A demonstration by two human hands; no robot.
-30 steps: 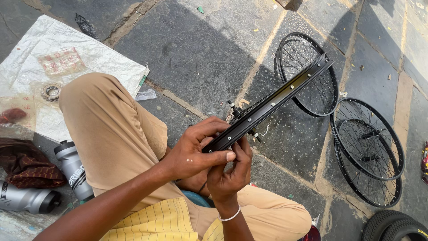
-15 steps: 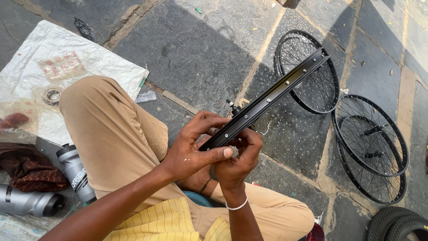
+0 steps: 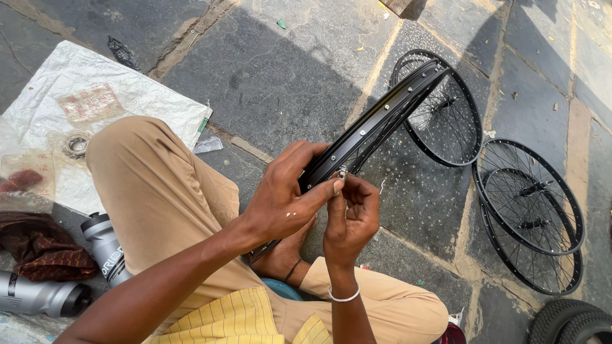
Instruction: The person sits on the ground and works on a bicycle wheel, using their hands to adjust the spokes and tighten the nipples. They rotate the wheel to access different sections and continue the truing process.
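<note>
A black bicycle wheel rim is held edge-on in front of me, slanting up to the right, with thin spokes under it. My left hand wraps around its lower end, thumb pressed along the inner face. My right hand pinches a small silver spoke nipple against the rim just beside that thumb. I am sitting on the stone pavement with my knee in tan trousers raised at the left.
Finished spoked wheels lie on the pavement: one behind the rim, two stacked at right. Black tyres sit at bottom right. A white sack, a bearing ring, grey bottles and a dark cloth lie left.
The rim has turned so its inner face with holes shows. My right hand moved from under the rim to pinch a small nipple at its edge.
</note>
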